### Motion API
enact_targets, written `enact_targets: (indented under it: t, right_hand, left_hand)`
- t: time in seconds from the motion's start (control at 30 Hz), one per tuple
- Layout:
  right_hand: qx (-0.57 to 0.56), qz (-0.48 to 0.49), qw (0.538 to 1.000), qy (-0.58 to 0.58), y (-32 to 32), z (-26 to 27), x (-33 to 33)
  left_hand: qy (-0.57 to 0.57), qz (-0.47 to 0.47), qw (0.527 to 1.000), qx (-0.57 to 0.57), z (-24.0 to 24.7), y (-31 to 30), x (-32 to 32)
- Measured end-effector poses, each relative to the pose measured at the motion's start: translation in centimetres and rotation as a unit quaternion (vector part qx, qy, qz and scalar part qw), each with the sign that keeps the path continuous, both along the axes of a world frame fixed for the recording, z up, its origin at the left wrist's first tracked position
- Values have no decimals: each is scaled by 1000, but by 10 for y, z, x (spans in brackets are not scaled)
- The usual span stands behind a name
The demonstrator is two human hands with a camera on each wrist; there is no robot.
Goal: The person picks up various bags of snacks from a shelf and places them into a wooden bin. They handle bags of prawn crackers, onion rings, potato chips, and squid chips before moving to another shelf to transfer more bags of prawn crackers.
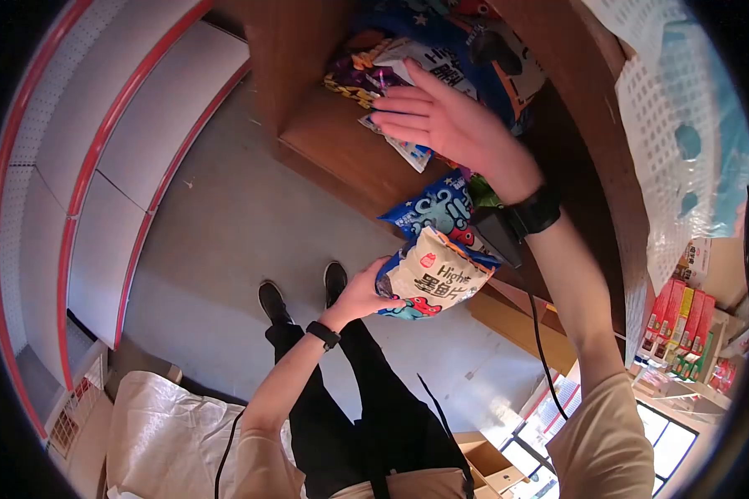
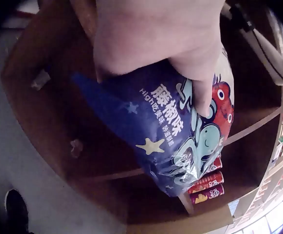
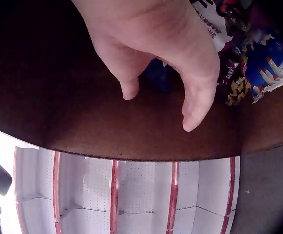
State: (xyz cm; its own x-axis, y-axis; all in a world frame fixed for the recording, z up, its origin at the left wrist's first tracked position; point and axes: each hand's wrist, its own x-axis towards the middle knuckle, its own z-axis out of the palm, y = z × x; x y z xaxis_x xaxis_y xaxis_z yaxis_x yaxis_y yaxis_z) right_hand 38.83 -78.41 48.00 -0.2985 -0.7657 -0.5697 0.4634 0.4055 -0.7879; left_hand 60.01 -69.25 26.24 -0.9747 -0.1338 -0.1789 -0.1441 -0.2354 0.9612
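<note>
My left hand (image 1: 356,295) grips a puffed snack bag (image 1: 441,270), beige in front with dark lettering and a red cartoon. In the left wrist view the same bag (image 2: 131,114) shows a dark blue side with a starfish and a squid, thumb and fingers clasping its upper part. Fingers extended and holding nothing, my right hand (image 1: 458,121) hovers over the brown wooden shelf (image 1: 329,125). Beyond it lie several piled snack bags (image 1: 429,58). A blue octopus bag (image 1: 433,204) lies at the shelf, partly hidden by the held bag.
White shelving (image 1: 133,133) with red edges stands across the grey floor (image 1: 216,208). Tube-shaped cans (image 2: 207,187) sit in a lower compartment. White perforated wrap (image 1: 653,150) hangs at the right. Red boxes (image 1: 678,316) stand farther back, and a black cable (image 1: 541,349) hangs by the right arm.
</note>
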Motion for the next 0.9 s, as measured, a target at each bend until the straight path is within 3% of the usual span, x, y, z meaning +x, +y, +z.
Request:
enact_targets:
  t: [0.1, 0.17, 0.2, 0.27, 0.3, 0.37, 0.4, 0.47, 0.5, 0.57, 0.6, 0.67, 0.9]
  right_hand:
    - [38, -23, 999, 18, 15, -3, -6]
    - [112, 64, 978, 166, 35, 1, -5]
    - [114, 62, 977, 167, 51, 2, -3]
    - [154, 149, 863, 458, 87, -3, 2]
    - [157, 148, 862, 459, 106, -5, 2]
    - [230, 133, 754, 600, 145, -13, 4]
    - [234, 132, 753, 601, 164, -21, 7]
    - [323, 136, 686, 637, 198, -45, 7]
    - [326, 134, 686, 637, 207, -57, 2]
    - [303, 61, 846, 435, 223, -83, -12]
    - [269, 75, 874, 399, 223, -91, -18]
    - [276, 95, 855, 428, 231, -97, -30]
    - [263, 96, 804, 524, 220, -117, -35]
  left_hand:
    - [-1, -1, 1000, 1, -8, -2, -2]
    - [3, -12, 999, -31, -7, -7, -5]
    - [5, -14, 999, -29, -5, -7, -4]
    - [-3, -25, 998, -55, -1, -11, -5]
    - [0, -27, 998, -54, 0, -14, -5]
    - [4, -51, 998, -38, 1, -17, -8]
    - [6, -53, 998, -36, 0, -18, -10]
    - [20, -47, 997, -59, -3, -17, -15]
    - [21, -49, 997, -58, -7, -14, -17]
    - [63, -23, 994, -82, -17, -11, -23]
    - [63, -26, 994, -82, -16, -12, -25]
    - [42, -73, 992, -96, -13, -17, -28]
    - [42, -59, 994, -84, -14, -12, -36]
